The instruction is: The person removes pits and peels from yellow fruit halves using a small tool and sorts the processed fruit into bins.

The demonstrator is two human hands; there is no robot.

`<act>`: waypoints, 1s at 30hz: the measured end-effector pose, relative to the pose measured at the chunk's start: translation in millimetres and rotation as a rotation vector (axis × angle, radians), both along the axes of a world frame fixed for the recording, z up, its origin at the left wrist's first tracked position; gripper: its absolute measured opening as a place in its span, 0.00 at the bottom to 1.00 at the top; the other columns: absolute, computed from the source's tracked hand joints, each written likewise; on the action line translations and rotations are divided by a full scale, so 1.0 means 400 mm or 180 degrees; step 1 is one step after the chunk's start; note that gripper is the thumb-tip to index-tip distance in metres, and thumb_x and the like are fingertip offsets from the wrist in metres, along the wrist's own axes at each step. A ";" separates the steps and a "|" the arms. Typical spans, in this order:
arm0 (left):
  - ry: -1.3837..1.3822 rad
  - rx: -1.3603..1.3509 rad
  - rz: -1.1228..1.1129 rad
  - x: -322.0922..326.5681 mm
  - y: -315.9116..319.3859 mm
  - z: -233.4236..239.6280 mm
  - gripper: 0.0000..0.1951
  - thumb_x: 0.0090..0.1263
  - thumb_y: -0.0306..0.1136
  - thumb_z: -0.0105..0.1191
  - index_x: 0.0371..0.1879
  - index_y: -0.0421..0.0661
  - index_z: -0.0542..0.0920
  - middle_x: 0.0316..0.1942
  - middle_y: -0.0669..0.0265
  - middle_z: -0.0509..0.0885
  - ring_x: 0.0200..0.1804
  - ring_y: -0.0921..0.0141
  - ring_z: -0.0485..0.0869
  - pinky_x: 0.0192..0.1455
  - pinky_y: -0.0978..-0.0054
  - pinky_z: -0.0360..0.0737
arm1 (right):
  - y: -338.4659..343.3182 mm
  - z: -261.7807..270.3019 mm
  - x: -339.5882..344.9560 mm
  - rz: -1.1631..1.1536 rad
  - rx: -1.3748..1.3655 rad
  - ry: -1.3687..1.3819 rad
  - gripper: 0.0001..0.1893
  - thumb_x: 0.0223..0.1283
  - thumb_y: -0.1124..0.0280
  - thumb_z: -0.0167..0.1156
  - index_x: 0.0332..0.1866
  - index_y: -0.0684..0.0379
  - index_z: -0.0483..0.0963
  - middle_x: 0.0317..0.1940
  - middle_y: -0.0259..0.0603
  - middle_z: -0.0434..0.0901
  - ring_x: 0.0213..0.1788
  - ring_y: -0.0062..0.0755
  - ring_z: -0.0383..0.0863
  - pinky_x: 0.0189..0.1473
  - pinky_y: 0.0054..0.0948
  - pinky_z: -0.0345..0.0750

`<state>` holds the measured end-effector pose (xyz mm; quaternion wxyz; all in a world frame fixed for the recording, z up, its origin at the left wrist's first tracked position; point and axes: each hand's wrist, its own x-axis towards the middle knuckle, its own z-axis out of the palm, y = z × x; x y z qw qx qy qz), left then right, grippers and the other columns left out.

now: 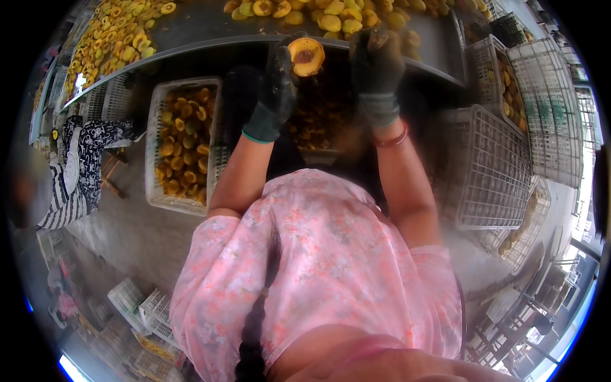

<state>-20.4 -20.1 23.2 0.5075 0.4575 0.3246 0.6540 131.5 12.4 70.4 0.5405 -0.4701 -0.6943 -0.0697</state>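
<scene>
My left hand (281, 79), in a dark work glove, holds a halved yellow stone fruit (306, 57) with its cut face and brown centre showing. My right hand (378, 64), gloved too, is a little to the right at the table's edge, partly blurred; a small brownish thing (377, 39) shows at its fingers, too unclear to name. Beyond both hands, yellow-green fruits (334, 19) lie piled on the metal table (200, 28). Under the hands, in shadow, is a mass of fruit pieces (315, 124).
A white plastic crate (152, 143) of fruit halves stands on the floor at left. Stacked crates (496, 167) stand at right, one (494, 47) holding fruit. A seated person (71, 181) is at far left. More fruit (107, 43) lies on the table's left part.
</scene>
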 end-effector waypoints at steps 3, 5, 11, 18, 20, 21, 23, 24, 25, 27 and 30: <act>-0.0667 -0.0049 -0.0224 -0.010 0.003 0.013 0.21 0.76 0.43 0.36 0.58 0.41 0.66 0.53 0.60 0.74 0.54 0.69 0.74 0.58 0.72 0.72 | 0.051 -0.024 0.018 -0.0224 -0.0153 -0.1320 0.08 0.57 0.71 0.59 0.36 0.61 0.70 0.24 0.46 0.75 0.27 0.47 0.76 0.29 0.35 0.73; -0.0014 0.0123 0.0090 -0.021 -0.008 0.034 0.21 0.76 0.43 0.36 0.59 0.41 0.66 0.53 0.60 0.74 0.55 0.70 0.74 0.59 0.72 0.71 | 0.017 -0.036 0.003 -0.0140 -0.0288 -0.1761 0.07 0.58 0.72 0.58 0.37 0.61 0.70 0.23 0.47 0.75 0.27 0.48 0.77 0.28 0.36 0.73; 0.1370 0.0486 0.0655 -0.009 -0.057 0.104 0.20 0.76 0.41 0.36 0.58 0.41 0.69 0.53 0.61 0.74 0.55 0.71 0.73 0.60 0.72 0.69 | -0.140 -0.004 -0.039 0.1182 -0.1237 -0.0556 0.05 0.59 0.74 0.54 0.38 0.63 0.71 0.26 0.51 0.76 0.29 0.53 0.78 0.29 0.37 0.74; 0.1962 0.0989 0.1001 0.020 -0.044 0.061 0.17 0.74 0.35 0.36 0.52 0.40 0.74 0.50 0.58 0.75 0.52 0.62 0.73 0.57 0.68 0.69 | -0.151 -0.033 -0.021 0.1522 -0.1192 -0.0490 0.04 0.61 0.77 0.52 0.40 0.63 0.71 0.30 0.47 0.76 0.33 0.42 0.78 0.34 0.30 0.74; 0.2016 0.1271 0.1165 0.021 -0.034 0.028 0.17 0.73 0.35 0.36 0.52 0.40 0.74 0.50 0.57 0.76 0.52 0.60 0.73 0.57 0.67 0.68 | -0.166 -0.040 -0.028 0.2057 -0.1823 0.0482 0.04 0.61 0.78 0.51 0.40 0.63 0.71 0.32 0.41 0.76 0.35 0.32 0.77 0.37 0.26 0.73; 0.2027 0.1396 0.1208 0.020 -0.027 0.026 0.17 0.73 0.35 0.37 0.52 0.40 0.74 0.50 0.57 0.76 0.52 0.59 0.72 0.58 0.67 0.68 | -0.172 -0.039 -0.031 0.2369 -0.2219 0.1346 0.04 0.61 0.79 0.51 0.40 0.63 0.72 0.33 0.38 0.76 0.36 0.28 0.76 0.39 0.24 0.73; 0.1786 0.1341 0.1099 0.029 -0.024 0.018 0.17 0.73 0.35 0.37 0.52 0.39 0.73 0.50 0.57 0.76 0.52 0.58 0.72 0.58 0.66 0.67 | -0.187 -0.031 -0.038 0.3380 -0.3450 0.4394 0.05 0.62 0.80 0.51 0.40 0.63 0.72 0.34 0.31 0.75 0.39 0.20 0.73 0.42 0.21 0.71; 0.1555 0.1153 0.0965 0.042 -0.036 0.038 0.17 0.73 0.36 0.37 0.53 0.39 0.73 0.51 0.57 0.76 0.52 0.58 0.72 0.58 0.66 0.68 | -0.186 -0.043 -0.038 0.2984 -0.3070 0.3496 0.05 0.62 0.80 0.51 0.40 0.63 0.73 0.35 0.30 0.75 0.39 0.19 0.73 0.43 0.20 0.71; 0.1323 0.0967 0.0831 0.049 -0.042 0.053 0.18 0.73 0.36 0.37 0.53 0.39 0.73 0.51 0.57 0.76 0.52 0.58 0.72 0.58 0.66 0.68 | -0.181 -0.061 -0.038 0.2570 -0.2666 0.2619 0.05 0.61 0.80 0.52 0.40 0.63 0.73 0.35 0.29 0.75 0.39 0.18 0.72 0.43 0.20 0.71; 0.1730 0.1160 0.0955 0.038 -0.042 0.062 0.17 0.72 0.35 0.41 0.54 0.40 0.73 0.50 0.57 0.76 0.52 0.63 0.73 0.57 0.68 0.69 | -0.163 -0.073 -0.033 0.2073 -0.2225 0.1906 0.05 0.61 0.80 0.52 0.40 0.63 0.73 0.35 0.28 0.75 0.39 0.16 0.72 0.43 0.19 0.71; 0.2822 0.1110 0.0967 -0.003 -0.060 0.091 0.18 0.69 0.33 0.48 0.55 0.41 0.72 0.49 0.58 0.77 0.50 0.69 0.75 0.53 0.72 0.73 | -0.150 -0.026 -0.008 0.2041 -0.2163 0.2152 0.04 0.62 0.80 0.52 0.39 0.61 0.73 0.33 0.27 0.73 0.37 0.13 0.69 0.40 0.17 0.69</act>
